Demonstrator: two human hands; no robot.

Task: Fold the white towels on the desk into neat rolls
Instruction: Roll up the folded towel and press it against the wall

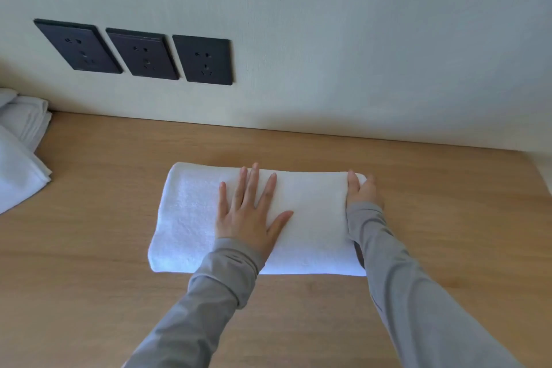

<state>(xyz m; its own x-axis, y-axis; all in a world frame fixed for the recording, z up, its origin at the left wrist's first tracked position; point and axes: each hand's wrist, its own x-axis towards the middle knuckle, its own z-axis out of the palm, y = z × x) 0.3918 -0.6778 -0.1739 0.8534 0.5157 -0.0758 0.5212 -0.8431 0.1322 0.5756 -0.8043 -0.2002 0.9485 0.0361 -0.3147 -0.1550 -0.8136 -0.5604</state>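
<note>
While spread left fingers (254,184) press the towel (310,218), straight right fingers (353,185) touch its end.

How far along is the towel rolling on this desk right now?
Done: one white towel is folded into a flat band on the desk.
In hand: the left hand presses flat on it, and the right hand is at its right end, grip unclear.
Left: this towel is not rolled yet, more white towels lie unrolled at the desk's left edge, and no finished roll is in view.
</note>
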